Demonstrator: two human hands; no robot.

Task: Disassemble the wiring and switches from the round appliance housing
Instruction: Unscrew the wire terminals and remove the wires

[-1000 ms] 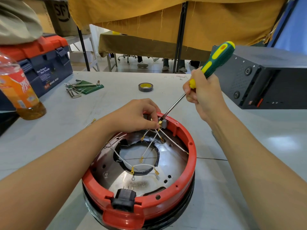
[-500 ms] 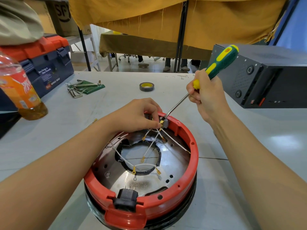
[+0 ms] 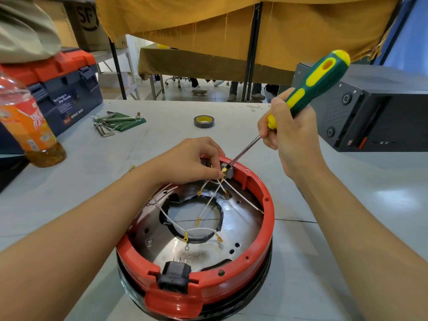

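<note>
Bright, even daylight; soft glare patch on the table (image 3: 393, 200) (right side); wide-angle bending at edges; focus sharp throughout.

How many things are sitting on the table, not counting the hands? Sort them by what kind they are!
Tools: 2 – screwdriver, hex key set
Boxes: 2 – toolbox, black case
Appliance housings: 1 – red round housing
Bottles: 1 – orange drink bottle
Tape rolls: 1 – tape roll
Total: 7 (the screwdriver is held, not lying down)

Red housing (image 3: 259, 256), green-yellow screwdriver (image 3: 320, 81)
</note>
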